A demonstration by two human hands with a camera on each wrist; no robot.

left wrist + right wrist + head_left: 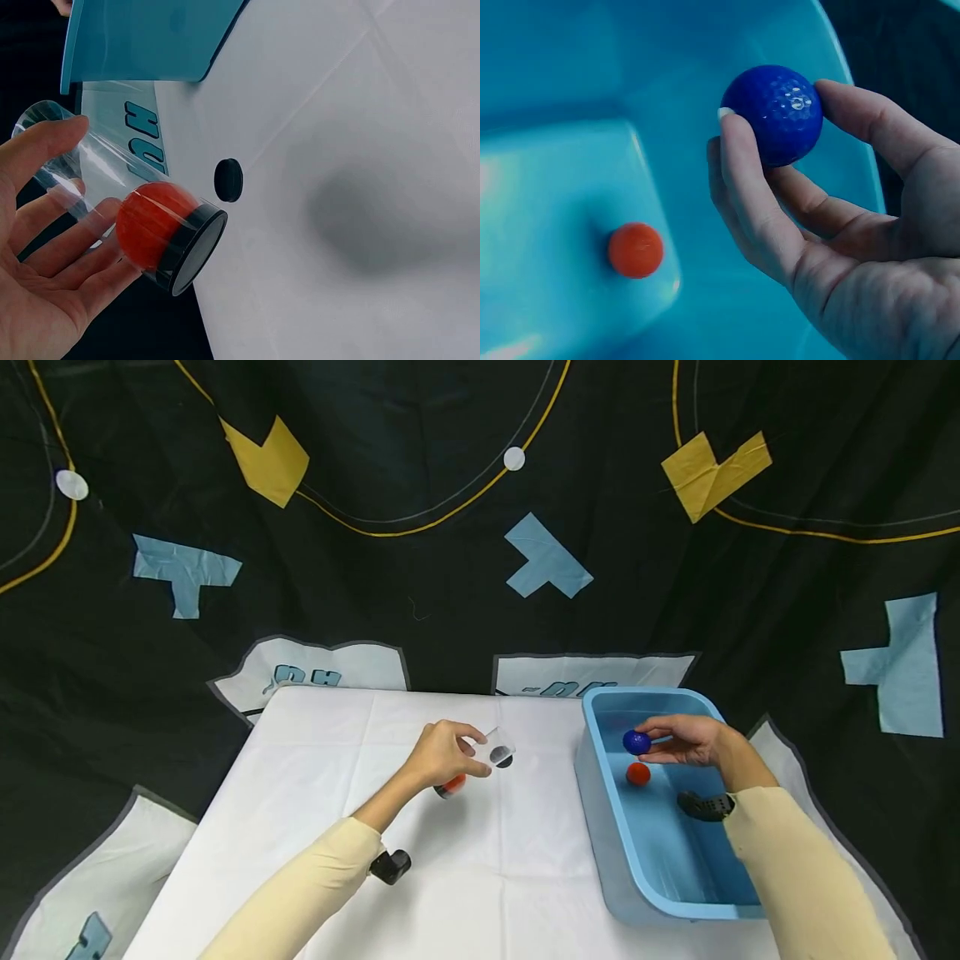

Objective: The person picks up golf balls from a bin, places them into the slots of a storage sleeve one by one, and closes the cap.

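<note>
My left hand (442, 753) grips a clear plastic tube (105, 161) above the white table. Inside the tube, an orange ball (154, 217) sits against the black-rimmed end, and the tube is tilted with that end lower. A small black cap (229, 180) lies on the table close by. Over the blue bin, my right hand (686, 740) pinches a dark blue dimpled golf ball (772, 115) between thumb and fingertips. Below it, an orange ball (636, 250) rests on the floor of the bin.
The light blue bin (637, 868) stands on the right side of the white-covered table (300, 810), its walls rising around the right hand. Behind the table hangs a black cloth (420, 602) with yellow and blue patches.
</note>
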